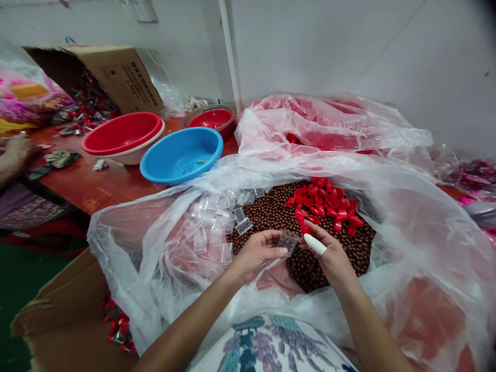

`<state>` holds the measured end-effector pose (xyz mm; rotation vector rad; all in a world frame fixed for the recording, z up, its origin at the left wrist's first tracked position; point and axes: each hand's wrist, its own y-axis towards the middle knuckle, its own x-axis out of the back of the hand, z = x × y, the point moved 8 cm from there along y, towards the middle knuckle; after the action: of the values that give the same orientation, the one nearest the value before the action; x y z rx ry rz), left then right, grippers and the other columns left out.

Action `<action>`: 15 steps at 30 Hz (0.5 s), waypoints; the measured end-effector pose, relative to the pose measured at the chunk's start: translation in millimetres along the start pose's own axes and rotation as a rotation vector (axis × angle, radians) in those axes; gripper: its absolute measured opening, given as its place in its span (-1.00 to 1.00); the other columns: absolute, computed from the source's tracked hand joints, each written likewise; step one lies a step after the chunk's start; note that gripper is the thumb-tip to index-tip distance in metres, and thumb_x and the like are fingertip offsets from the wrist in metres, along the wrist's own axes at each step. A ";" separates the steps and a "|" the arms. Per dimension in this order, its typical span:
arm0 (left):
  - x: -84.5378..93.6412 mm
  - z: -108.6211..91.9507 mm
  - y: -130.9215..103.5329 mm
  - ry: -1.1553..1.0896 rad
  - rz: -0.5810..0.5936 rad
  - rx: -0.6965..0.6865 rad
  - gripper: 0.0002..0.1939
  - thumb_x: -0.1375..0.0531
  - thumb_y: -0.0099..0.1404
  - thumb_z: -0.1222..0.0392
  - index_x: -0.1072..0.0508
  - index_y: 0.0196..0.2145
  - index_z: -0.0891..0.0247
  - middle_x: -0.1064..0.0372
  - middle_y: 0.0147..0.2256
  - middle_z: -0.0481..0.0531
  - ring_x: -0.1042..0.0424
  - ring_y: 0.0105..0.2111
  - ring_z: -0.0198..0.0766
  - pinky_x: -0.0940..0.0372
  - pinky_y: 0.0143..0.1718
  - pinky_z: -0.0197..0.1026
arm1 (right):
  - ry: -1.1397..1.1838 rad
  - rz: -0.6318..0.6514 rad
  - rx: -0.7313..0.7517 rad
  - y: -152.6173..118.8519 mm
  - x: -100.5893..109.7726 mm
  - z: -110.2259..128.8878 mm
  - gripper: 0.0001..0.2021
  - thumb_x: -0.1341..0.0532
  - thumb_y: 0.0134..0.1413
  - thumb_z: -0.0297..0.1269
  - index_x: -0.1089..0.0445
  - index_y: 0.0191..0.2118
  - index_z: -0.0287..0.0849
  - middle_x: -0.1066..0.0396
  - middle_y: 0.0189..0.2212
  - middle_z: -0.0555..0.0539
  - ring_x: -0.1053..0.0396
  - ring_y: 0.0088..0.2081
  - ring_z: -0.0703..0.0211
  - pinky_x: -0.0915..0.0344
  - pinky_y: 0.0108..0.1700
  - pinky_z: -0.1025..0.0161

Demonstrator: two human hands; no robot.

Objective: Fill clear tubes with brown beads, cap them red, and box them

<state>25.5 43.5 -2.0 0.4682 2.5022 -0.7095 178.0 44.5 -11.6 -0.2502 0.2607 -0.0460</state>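
My left hand (pixel 259 254) pinches a small clear plastic container (pixel 288 243) with some brown balls visible in it. Just to its right, my right hand (pixel 329 253), a white cover on its thumb, has its fingers closed on a red plastic piece (pixel 305 227). Both hands are over a heap of small brown balls (pixel 267 209) in a large clear plastic bag (pixel 127 248). More red pieces (pixel 329 199) lie on the balls behind my right hand. A pile of clear containers (pixel 213 222) rests at the left of the balls.
A blue basin (pixel 182 155) and a red basin (pixel 123 134) stand on the red table (pixel 96 188). Behind is a bag of red pieces (pixel 333 124). A tipped cardboard box (pixel 116 77) spills items at back left. Another person's hand (pixel 17 152) is at far left.
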 end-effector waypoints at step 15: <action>8.9 23.6 -0.7 0.015 -0.037 0.002 -0.62 -0.33 -0.03 0.34 -0.50 -0.18 0.33 -0.45 -0.23 0.10 -0.40 -0.32 -0.35 -0.24 -0.17 -0.28 | -0.446 0.182 0.323 -12.0 -24.5 24.4 -0.65 -0.17 0.06 -0.23 -0.35 0.02 0.02 -0.32 0.03 -0.05 -0.21 0.09 0.08 -0.10 0.15 0.05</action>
<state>26.5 31.3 -24.1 0.4302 2.5301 -0.7250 160.5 40.6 20.3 0.0884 -0.1696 0.1460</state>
